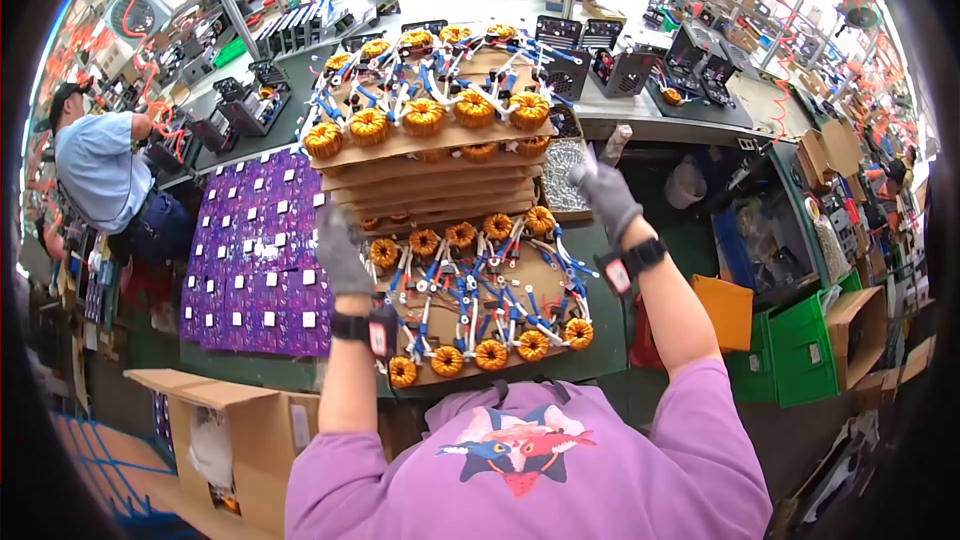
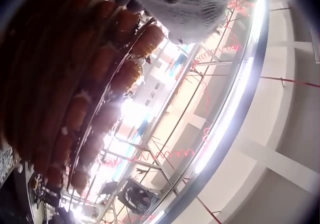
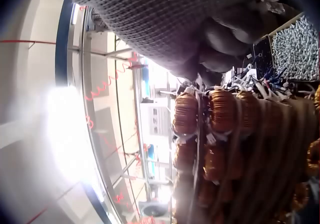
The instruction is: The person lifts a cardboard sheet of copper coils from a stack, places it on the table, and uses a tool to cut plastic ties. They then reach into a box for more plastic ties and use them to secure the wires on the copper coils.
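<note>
Several cardboard layers (image 1: 430, 190) are stacked in the head view, with copper-wound rings (image 1: 424, 117) and blue and white leads on top. Beside the stack's left edge is my grey-gloved left hand (image 1: 343, 255), blurred; its fingers and any contact are unclear. My right hand (image 1: 610, 202), also gloved, is off the stack's right side. In the right wrist view the fingers of this right hand (image 3: 220, 39) are curled near white leads above wound rings (image 3: 223, 110); whether they hold anything is unclear. Another cardboard sheet (image 1: 450, 320) with rings and leads lies nearer my body.
Purple boards (image 1: 255, 250) cover the left of the table. A box of small metal parts (image 1: 566, 175) stands right of the stack. Farther right are an orange bin (image 1: 722, 312) and green crates (image 1: 800, 355). A person in a blue shirt (image 1: 105, 165) stands at the left.
</note>
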Tool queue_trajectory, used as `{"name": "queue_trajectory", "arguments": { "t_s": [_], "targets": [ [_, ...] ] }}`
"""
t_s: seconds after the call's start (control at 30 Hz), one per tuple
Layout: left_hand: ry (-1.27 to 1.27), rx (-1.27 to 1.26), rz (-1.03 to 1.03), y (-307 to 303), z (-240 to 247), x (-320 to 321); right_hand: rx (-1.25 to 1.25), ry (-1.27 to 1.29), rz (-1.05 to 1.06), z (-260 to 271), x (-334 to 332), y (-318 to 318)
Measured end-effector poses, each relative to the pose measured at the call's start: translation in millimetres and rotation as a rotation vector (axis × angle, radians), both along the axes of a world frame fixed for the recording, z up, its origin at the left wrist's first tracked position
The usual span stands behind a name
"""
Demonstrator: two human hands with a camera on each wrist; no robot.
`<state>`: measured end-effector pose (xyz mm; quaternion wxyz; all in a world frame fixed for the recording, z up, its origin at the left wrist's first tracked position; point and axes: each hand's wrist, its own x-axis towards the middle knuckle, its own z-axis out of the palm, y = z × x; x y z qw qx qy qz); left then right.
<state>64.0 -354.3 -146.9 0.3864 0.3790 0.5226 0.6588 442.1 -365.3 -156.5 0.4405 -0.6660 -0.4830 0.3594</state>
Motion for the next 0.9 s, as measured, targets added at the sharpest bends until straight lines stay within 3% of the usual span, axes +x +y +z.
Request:
{"name": "queue_trajectory", "arguments": {
  "t_s": [0.03, 0.07, 0.1, 0.13, 0.17, 0.2, 0.3, 0.37, 0.43, 0.47, 0.5, 0.57, 0.63, 0.7, 0.77, 0.9],
  "targets": [
    [0.022, -0.153, -0.159, -17, -26, 8, -0.013, -0.548, 0.372, -20, 10, -11],
    [-0.141, -0.15, -0.317, -33, -44, 32, -0.112, 0.055, 0.233, -25, -24, -29],
    [-0.195, -0.208, -0.45, -52, -52, 59, -0.195, -0.128, 0.43, -15, -41, -46],
    [-0.218, -0.351, -0.574, -65, -46, 89, -0.376, 0.224, 0.433, -14, -53, -65],
    [-0.322, -0.361, -0.702, -72, -66, 110, -0.385, 0.419, 0.472, -20, -65, -77],
    [-0.339, -0.402, -0.672, -90, -51, 133, -0.401, 0.767, 0.507, -19, -74, -92],
    [-0.346, -0.32, -0.699, -113, -57, 167, -0.446, 0.87, 0.347, -9, -69, -109],
    [-0.268, -0.387, -0.646, -121, -67, 174, -0.321, 0.868, 0.338, -20, -43, -119],
    [-0.188, -0.456, -0.593, -128, -74, 182, -0.141, 0.56, 0.357, -63, -10, -113],
    [-0.183, -0.498, -0.573, -132, -78, 186, 0.119, 0.341, 0.304, -92, -2, -104],
    [-0.18, -0.541, -0.552, -136, -80, 191, -0.038, -0.007, 0.317, -85, 17, -96],
    [-0.159, -0.573, -0.529, -148, -83, 200, 0.075, -0.383, 0.343, -79, 27, -67],
    [-0.119, -0.531, -0.564, -164, -95, 202, -0.067, -0.644, 0.375, -49, 14, -31],
    [-0.113, -0.526, -0.567, -177, -99, 200, -0.216, -0.838, 0.432, -49, -2, 13],
    [0.099, -0.496, -0.525, -189, -105, 192, -0.396, -0.833, 0.419, -52, -20, 43],
    [0.072, -0.615, -0.431, -217, -95, 164, -0.553, -0.789, 0.353, -83, -37, 76]
  ]
}}
